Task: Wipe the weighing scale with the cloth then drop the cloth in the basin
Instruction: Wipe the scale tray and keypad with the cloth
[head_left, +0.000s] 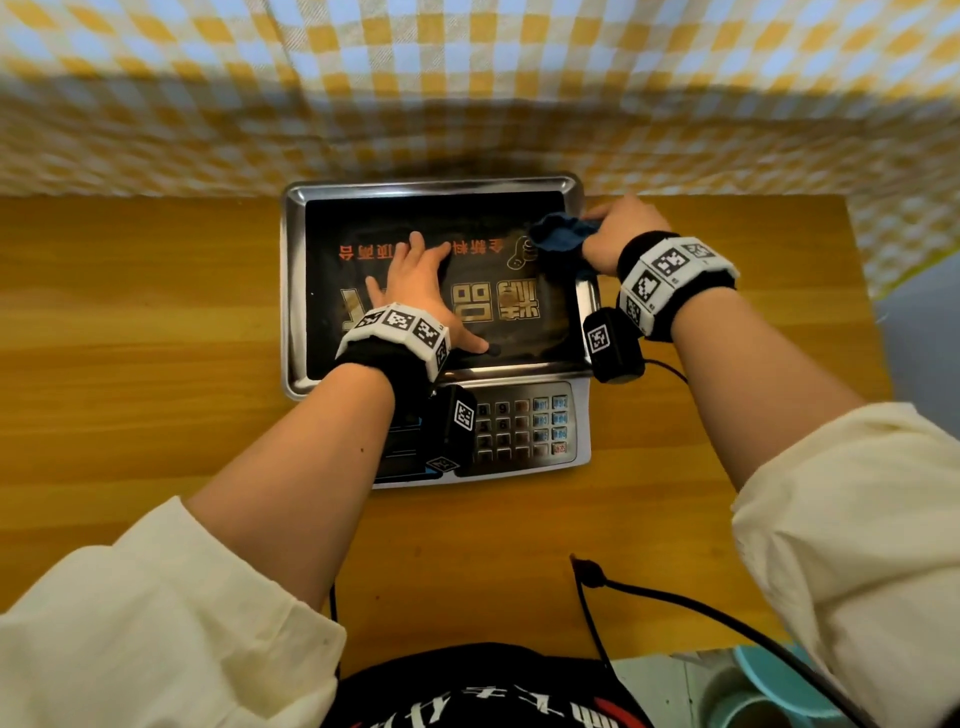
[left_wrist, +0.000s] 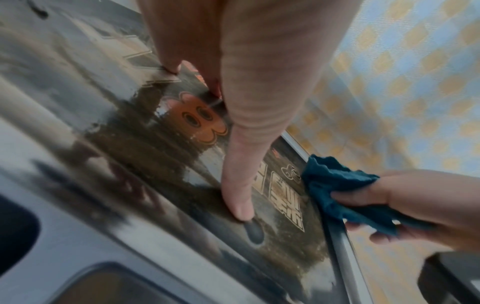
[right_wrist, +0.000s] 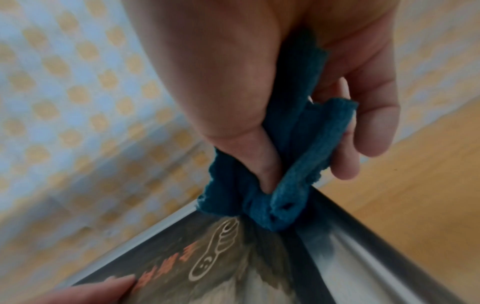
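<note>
**Cloth meets the scale's far right corner**

Keypad (head_left: 519, 428) sits nearest us on the weighing scale (head_left: 434, 291). Beyond it, our left hand (head_left: 415, 291) lies flat on the platter, fingers straight and spread, likely steadying the scale while we wipe. Farther still, at the platter's far right corner, our right hand (head_left: 615, 236) has thumb and fingers curled round the bunched blue cloth (head_left: 558, 234), pressing it to the rim. The right wrist view shows the cloth (right_wrist: 275, 197) meeting the corner, which the head view blurs. Only the head view shows a teal rim (head_left: 779, 686), perhaps the basin, near the scale's right.
</note>
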